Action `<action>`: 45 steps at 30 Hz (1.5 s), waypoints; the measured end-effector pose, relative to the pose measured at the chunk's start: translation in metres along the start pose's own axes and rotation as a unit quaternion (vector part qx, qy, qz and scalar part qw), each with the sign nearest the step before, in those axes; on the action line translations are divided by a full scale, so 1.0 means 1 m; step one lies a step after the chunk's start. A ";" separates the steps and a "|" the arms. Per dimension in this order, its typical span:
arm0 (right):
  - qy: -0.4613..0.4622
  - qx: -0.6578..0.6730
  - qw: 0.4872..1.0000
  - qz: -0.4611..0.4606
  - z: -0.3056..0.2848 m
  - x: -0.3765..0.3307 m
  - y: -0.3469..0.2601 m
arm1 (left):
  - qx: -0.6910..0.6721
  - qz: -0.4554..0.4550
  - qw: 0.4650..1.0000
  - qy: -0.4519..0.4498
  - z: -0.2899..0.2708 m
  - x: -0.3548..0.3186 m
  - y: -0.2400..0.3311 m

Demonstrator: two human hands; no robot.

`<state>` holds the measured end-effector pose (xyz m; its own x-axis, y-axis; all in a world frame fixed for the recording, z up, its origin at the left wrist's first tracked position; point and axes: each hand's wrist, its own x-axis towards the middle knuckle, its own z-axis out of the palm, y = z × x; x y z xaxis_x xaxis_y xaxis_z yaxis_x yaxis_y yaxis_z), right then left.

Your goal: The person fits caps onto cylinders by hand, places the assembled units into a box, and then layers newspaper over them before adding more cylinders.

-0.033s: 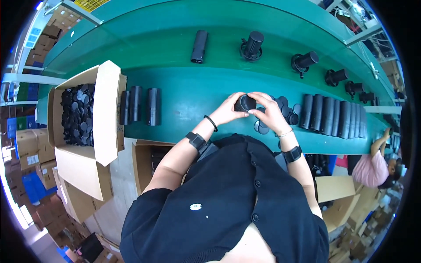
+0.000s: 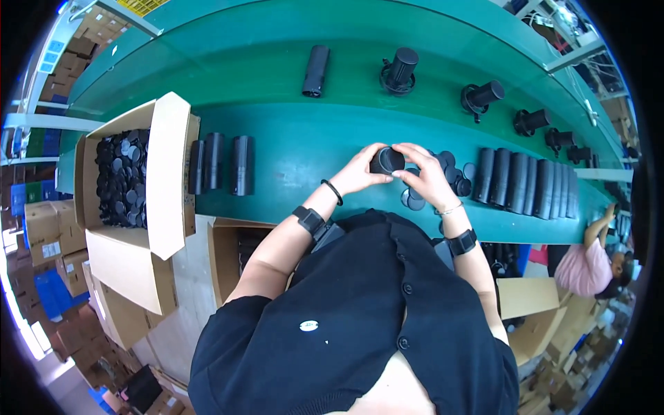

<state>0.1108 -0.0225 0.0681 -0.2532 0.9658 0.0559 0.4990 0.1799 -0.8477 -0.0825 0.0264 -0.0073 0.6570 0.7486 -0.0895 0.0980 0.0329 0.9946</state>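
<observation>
Both my hands meet over the green workbench (image 2: 304,149) around one short black tube (image 2: 386,160), its round end facing up. My left hand (image 2: 358,174) grips its left side and my right hand (image 2: 430,178) covers its right side, fingers over the top. Several loose black round caps (image 2: 453,173) lie on the bench just right of my hands. Past them, a row of several black tubes (image 2: 526,185) lies side by side. Three more black tubes (image 2: 221,164) lie to my left.
An open cardboard box (image 2: 169,166) full of black caps (image 2: 123,178) stands at the bench's left end. On the far belt lie a black tube (image 2: 316,70) and several black flanged parts (image 2: 400,69). Another open carton (image 2: 225,256) sits below the bench. A person in pink (image 2: 595,266) works at right.
</observation>
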 end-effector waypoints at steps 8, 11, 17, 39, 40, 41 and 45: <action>0.012 0.040 0.999 0.019 0.002 0.003 -0.003 | 0.070 0.036 0.995 0.058 0.001 -0.004 -0.005; 0.006 0.053 0.998 0.018 0.004 0.000 0.001 | 0.138 0.051 0.989 0.032 0.002 -0.002 -0.009; 0.000 -0.007 1.000 -0.003 0.009 0.000 0.001 | 0.103 0.060 0.993 0.023 0.004 -0.004 -0.012; -0.043 -0.189 0.980 -0.033 0.016 0.014 -0.020 | 0.109 0.043 0.993 0.028 0.000 -0.004 -0.010; -0.045 -0.197 0.979 -0.034 0.016 0.014 -0.020 | 0.122 0.038 0.992 0.016 -0.001 -0.004 -0.008; -0.046 -0.197 0.979 -0.036 0.016 0.014 -0.019 | 0.136 0.033 0.990 0.005 -0.002 -0.005 -0.007; -0.020 -0.142 0.989 -0.020 0.021 0.011 -0.014 | 0.121 0.025 0.992 0.017 -0.002 -0.005 -0.010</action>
<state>0.0839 -0.0181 0.0699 -0.3074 0.9496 0.0610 0.6997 0.2690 -0.6619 -0.0887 0.0237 -0.0163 0.6409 0.7668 -0.0352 0.2458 -0.1616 0.9558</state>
